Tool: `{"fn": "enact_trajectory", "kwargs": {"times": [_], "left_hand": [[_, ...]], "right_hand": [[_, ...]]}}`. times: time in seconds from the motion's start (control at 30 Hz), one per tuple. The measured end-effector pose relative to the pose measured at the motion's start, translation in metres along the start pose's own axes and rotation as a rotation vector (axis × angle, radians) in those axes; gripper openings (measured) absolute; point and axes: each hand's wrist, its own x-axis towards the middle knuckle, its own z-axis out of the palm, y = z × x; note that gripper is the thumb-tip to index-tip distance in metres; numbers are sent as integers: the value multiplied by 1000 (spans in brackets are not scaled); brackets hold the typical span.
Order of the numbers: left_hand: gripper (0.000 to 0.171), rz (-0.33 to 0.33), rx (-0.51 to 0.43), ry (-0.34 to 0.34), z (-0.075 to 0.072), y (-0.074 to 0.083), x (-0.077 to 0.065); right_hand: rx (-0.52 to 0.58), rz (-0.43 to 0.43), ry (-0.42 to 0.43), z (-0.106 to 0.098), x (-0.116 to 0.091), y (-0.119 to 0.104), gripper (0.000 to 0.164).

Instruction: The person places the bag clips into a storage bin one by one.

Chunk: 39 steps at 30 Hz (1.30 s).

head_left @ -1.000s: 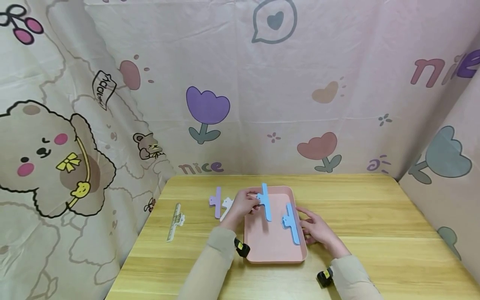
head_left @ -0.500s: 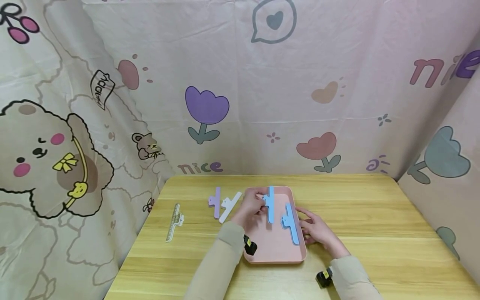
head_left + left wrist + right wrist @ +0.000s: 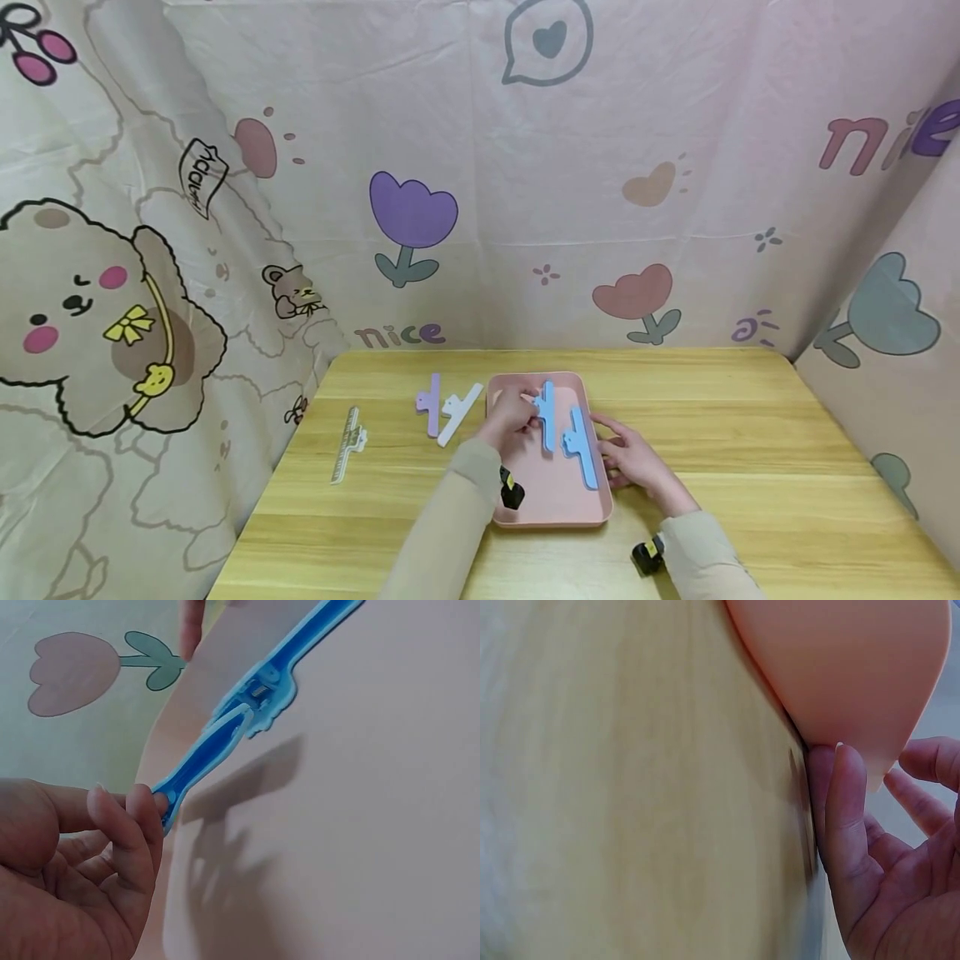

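Over the pink tray (image 3: 540,500), my left hand (image 3: 513,412) pinches a long blue clip (image 3: 549,417) between thumb and fingers. In the left wrist view the held clip (image 3: 206,757) hangs above the tray floor, its shadow apart from it. A second blue clip (image 3: 580,447) lies in the tray along the right wall; in the left wrist view this other clip (image 3: 315,641) shows a small spring. My right hand (image 3: 633,458) rests against the outside of the tray's right wall. In the right wrist view its fingers (image 3: 847,802) touch the wall low down, near the table.
Left of the tray, a purple clip (image 3: 432,406) and a white clip (image 3: 460,414) lie close together on the wooden table (image 3: 720,408). Further left lies a clear clip (image 3: 347,446). A patterned cloth (image 3: 480,283) hangs behind the table.
My left hand has moved right and lower over the tray with the blue clip, which now stands closer to the second blue clip. The right hand has stayed in place.
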Motion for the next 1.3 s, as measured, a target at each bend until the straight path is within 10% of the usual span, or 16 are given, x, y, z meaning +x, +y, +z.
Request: {"fn": "enact_trajectory", "kwargs": {"times": [0.8,1.3], "left_hand": [[49,-64,-153,-88,8,-12,1],[39,0,-150,-49,-21,-2,-31]], "right_hand": [[-5,-8,-5,-1,0,2,59],[14,-9,-37,-4,-1,-2,59]]}}
